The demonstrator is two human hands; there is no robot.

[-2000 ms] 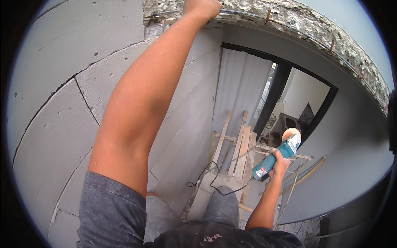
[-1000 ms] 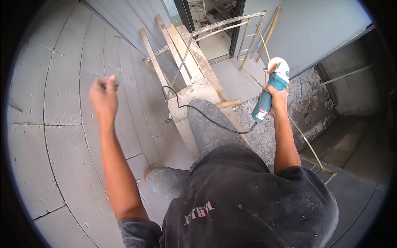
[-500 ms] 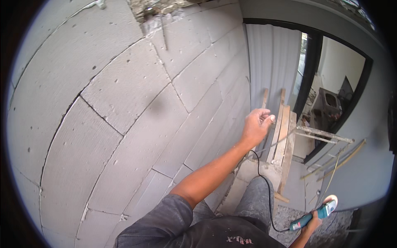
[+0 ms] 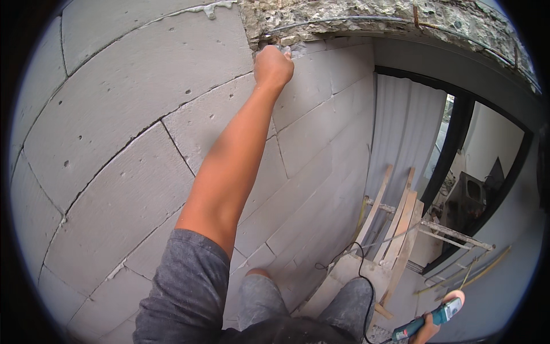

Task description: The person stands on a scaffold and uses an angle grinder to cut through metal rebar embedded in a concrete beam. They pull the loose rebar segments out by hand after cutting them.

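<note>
Head view: my left hand [image 4: 274,66] is reaching to the broken concrete [image 4: 332,10], its hold I cannot tell; well apart, my right hand [image 4: 425,331] is gripping the teal grinder [image 4: 441,316] at lower right.

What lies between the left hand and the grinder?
In the head view, a straight line from the left hand to the grinder crosses the grey block wall, then the wooden planks, then pale floor.

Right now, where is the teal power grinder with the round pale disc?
In the head view, the teal power grinder is at the lower right, in the person's right hand, below the pale, stained tubular frame.
</note>
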